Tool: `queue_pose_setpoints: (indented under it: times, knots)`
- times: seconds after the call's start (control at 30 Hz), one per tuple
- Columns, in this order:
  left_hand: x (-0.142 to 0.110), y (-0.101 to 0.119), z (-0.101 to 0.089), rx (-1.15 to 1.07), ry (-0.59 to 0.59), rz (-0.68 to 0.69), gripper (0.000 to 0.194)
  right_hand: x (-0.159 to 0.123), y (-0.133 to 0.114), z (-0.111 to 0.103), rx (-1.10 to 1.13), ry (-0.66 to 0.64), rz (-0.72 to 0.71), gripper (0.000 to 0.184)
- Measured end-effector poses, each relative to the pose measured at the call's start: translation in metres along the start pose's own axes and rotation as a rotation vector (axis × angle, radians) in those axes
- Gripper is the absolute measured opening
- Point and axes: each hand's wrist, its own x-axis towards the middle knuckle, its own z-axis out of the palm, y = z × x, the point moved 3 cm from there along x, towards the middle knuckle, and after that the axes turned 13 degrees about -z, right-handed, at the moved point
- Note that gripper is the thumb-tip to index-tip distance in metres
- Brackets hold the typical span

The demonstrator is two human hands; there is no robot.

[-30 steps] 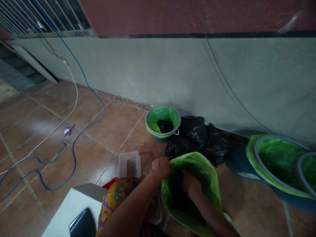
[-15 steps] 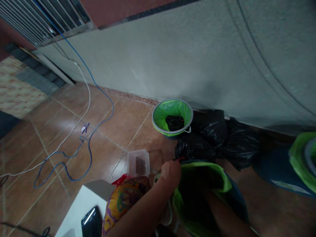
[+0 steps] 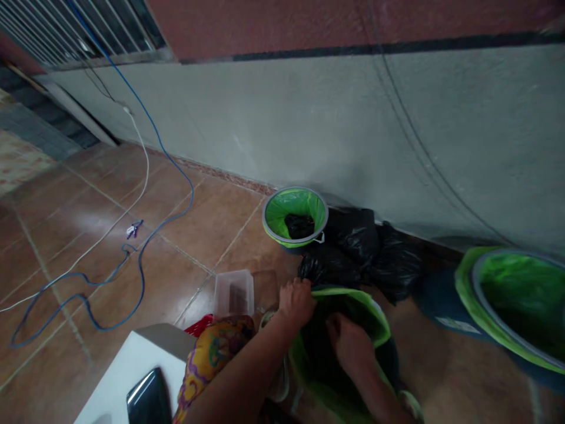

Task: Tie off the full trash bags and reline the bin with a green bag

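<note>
While the left hand (image 3: 296, 300) pinched the rim of the green bin liner (image 3: 375, 321) on the tiled floor (image 3: 212, 229), the right hand (image 3: 351, 347) reached inside, its grip impossible to tell. Seating the liner seemed underway; smoothing the rim looked due.

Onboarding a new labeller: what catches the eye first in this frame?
The bright green plastic bin liner at bottom centre, with the left hand gripping its rim and the right hand reaching inside. Behind it, a small round green-lined bin stands by the grey wall beside crumpled black plastic bags. A blue cable snakes across the brown tiles.
</note>
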Motion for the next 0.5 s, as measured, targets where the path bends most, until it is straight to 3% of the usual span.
queue_pose_setpoints:
  times: [0.1, 0.17, 0.3, 0.5]
  knots:
    - [0.0, 0.006, 0.001, -0.052, 0.087, 0.089, 0.043, -0.013, 0.007, -0.039, -0.152, 0.312, 0.156, 0.038]
    - [0.0, 0.013, 0.002, -0.089, 0.084, 0.138, 0.043, -0.014, 0.017, -0.052, -0.254, 0.393, 0.212, 0.047]
    - [0.006, 0.028, 0.006, -0.097, 0.031, 0.178, 0.032, -0.006, 0.041, -0.057, -0.259, 0.311, 0.264, 0.038]
    - [0.028, 0.027, 0.012, -0.218, -0.001, 0.087, 0.031, -0.003, 0.079, -0.063, 0.08, 0.226, 0.323, 0.035]
